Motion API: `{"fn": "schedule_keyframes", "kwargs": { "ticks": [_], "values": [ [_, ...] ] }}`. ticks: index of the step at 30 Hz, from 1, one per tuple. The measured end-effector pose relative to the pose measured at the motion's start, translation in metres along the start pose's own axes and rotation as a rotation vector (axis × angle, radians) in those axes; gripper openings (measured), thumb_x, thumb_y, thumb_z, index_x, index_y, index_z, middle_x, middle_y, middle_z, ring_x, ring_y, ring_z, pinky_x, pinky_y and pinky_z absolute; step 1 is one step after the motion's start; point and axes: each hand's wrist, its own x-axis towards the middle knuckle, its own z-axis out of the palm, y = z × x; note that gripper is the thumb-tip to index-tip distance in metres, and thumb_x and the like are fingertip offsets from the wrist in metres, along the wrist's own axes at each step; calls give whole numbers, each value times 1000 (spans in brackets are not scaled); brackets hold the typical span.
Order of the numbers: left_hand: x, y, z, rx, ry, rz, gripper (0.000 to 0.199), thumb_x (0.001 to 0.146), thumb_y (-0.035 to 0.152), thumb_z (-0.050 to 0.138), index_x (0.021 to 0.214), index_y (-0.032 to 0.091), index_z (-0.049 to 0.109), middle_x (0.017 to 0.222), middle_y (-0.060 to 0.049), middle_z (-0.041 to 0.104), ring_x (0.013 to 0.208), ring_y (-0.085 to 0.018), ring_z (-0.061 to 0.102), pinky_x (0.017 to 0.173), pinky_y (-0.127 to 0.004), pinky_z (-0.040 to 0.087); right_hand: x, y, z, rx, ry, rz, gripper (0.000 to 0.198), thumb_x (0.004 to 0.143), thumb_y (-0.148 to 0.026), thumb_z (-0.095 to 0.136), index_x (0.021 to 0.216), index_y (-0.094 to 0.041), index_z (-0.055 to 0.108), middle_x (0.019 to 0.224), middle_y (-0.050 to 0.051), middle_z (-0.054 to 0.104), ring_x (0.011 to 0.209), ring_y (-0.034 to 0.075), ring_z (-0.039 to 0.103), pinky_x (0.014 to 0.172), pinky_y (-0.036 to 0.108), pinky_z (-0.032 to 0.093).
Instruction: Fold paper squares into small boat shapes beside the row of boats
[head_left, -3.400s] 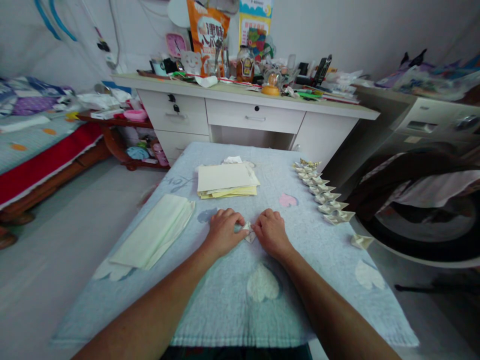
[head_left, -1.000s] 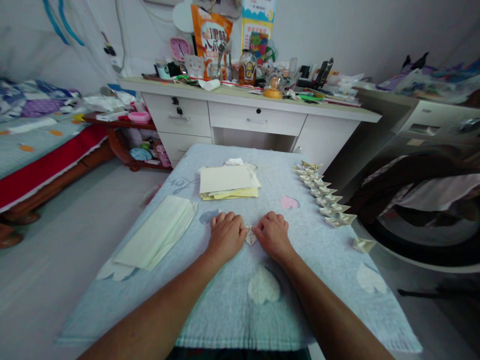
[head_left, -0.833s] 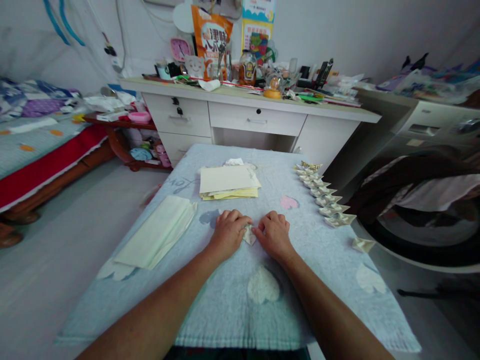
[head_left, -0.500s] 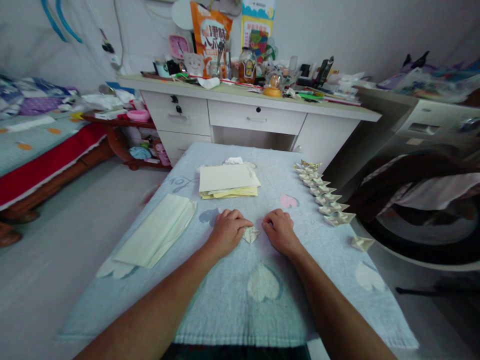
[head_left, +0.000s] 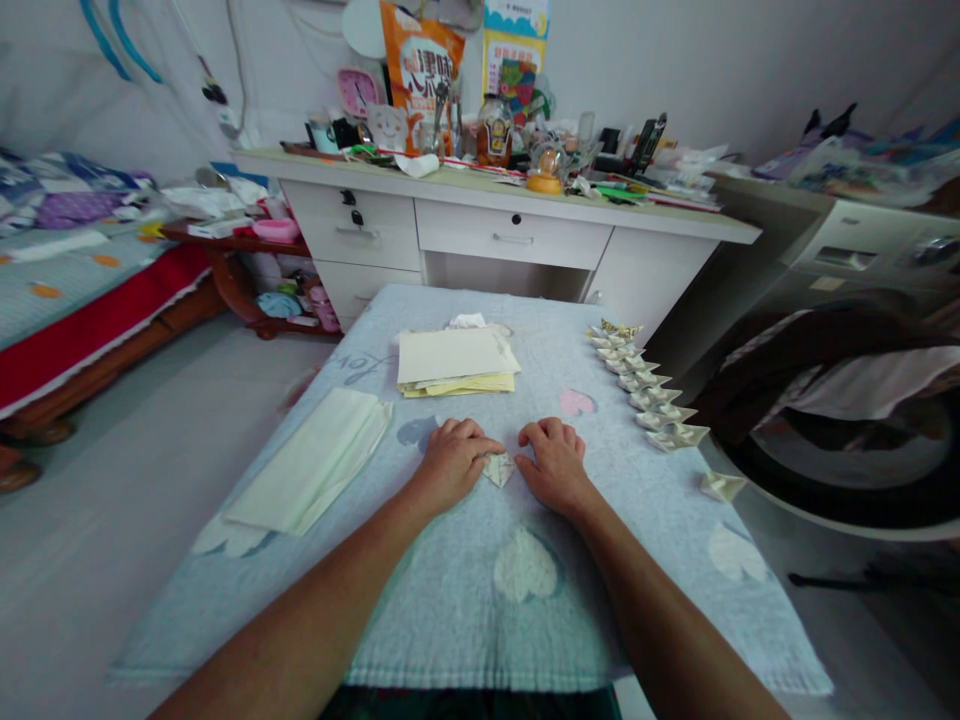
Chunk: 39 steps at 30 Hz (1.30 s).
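Note:
A small folded piece of paper (head_left: 499,472), diamond-shaped with its point toward me, lies on the cloth-covered table. My left hand (head_left: 454,463) is closed on its left side, thumb and forefinger at the top edge. Just to the right, my right hand (head_left: 555,462) rests with thumb and forefinger parted, the thumb tip close to the paper's right corner. Whether that thumb touches the paper I cannot tell. Along the table's right side runs a row of folded paper boats (head_left: 660,415), and a single paper boat (head_left: 722,486) sits nearer to me.
A stack of paper sheets (head_left: 457,358) lies beyond my hands, and a long pile of pale sheets (head_left: 311,462) is to the left. The blue tablecloth (head_left: 450,610) has heart prints. Behind stands a cluttered white desk (head_left: 517,225); a washing machine (head_left: 862,260) is at right.
My right hand has shifted slightly left toward the folded paper, and its thumb and forefinger have parted. The left hand stays on the paper.

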Motion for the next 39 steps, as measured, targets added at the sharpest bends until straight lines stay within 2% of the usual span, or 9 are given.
{"fn": "schedule_keyframes", "kwargs": {
  "ticks": [4, 10, 14, 18, 21, 24, 28, 32, 39],
  "values": [
    [-1, 1, -2, -1, -8, 4, 32, 84, 18, 53, 106, 34, 70, 98, -3, 58, 98, -21, 46, 88, -37, 35, -2, 0, 0, -12, 9, -20, 22, 84, -29, 54, 105, -24, 56, 112, 8, 51, 101, 25, 43, 87, 39, 31],
    [0, 1, 0, -10, -1, 6, 30, 84, 19, 53, 106, 31, 69, 100, -3, 59, 100, -21, 47, 90, -36, 35, -5, -11, 7, -78, 111, -61, 44, 86, -54, 50, 111, -18, 52, 111, 11, 52, 104, 28, 42, 93, 43, 28],
    [-1, 1, -1, 23, 57, -69, 31, 81, 22, 58, 111, 28, 63, 104, -3, 61, 101, -23, 47, 87, -36, 35, -4, -16, 11, -98, 124, -67, 49, 83, -55, 53, 114, -17, 50, 115, 12, 51, 108, 29, 41, 98, 45, 24],
    [1, 3, -2, 99, 149, -187, 17, 83, 31, 57, 97, 24, 65, 99, -4, 61, 99, -24, 48, 84, -37, 33, -3, -17, 11, -91, 113, -56, 51, 82, -54, 54, 117, -18, 48, 117, 12, 51, 108, 29, 41, 98, 46, 23],
    [3, 5, -1, 129, 131, -201, 20, 89, 35, 49, 89, 25, 66, 97, -4, 60, 97, -24, 48, 82, -38, 32, -3, -17, 11, -87, 105, -53, 51, 82, -53, 55, 119, -19, 48, 117, 12, 51, 109, 29, 41, 98, 46, 23],
    [4, 8, 1, 150, 96, -179, 17, 89, 35, 51, 91, 25, 64, 100, -4, 59, 99, -24, 47, 82, -38, 31, -3, -18, 11, -84, 109, -52, 52, 82, -54, 55, 120, -20, 47, 117, 11, 51, 110, 29, 41, 99, 46, 23],
    [3, 8, 4, 176, 91, -137, 14, 83, 34, 61, 94, 25, 61, 101, -3, 58, 101, -24, 45, 83, -37, 31, -2, -15, 11, -71, 102, -43, 50, 83, -51, 55, 121, -21, 47, 119, 11, 51, 111, 29, 41, 98, 45, 24],
    [2, 6, 5, 157, 98, -127, 13, 82, 32, 62, 93, 25, 60, 100, -2, 57, 101, -24, 45, 84, -37, 31, -3, -10, 7, -61, 76, -25, 46, 82, -43, 58, 122, -22, 47, 122, 10, 50, 112, 28, 41, 97, 44, 26],
    [-1, -1, -7, 29, 14, -80, 10, 77, 30, 65, 83, 23, 63, 96, -1, 57, 97, -22, 47, 86, -35, 34, -3, -8, 5, 29, 87, -130, 24, 80, -30, 62, 103, -22, 57, 122, 8, 48, 112, 25, 40, 98, 40, 27]
  ]
}}
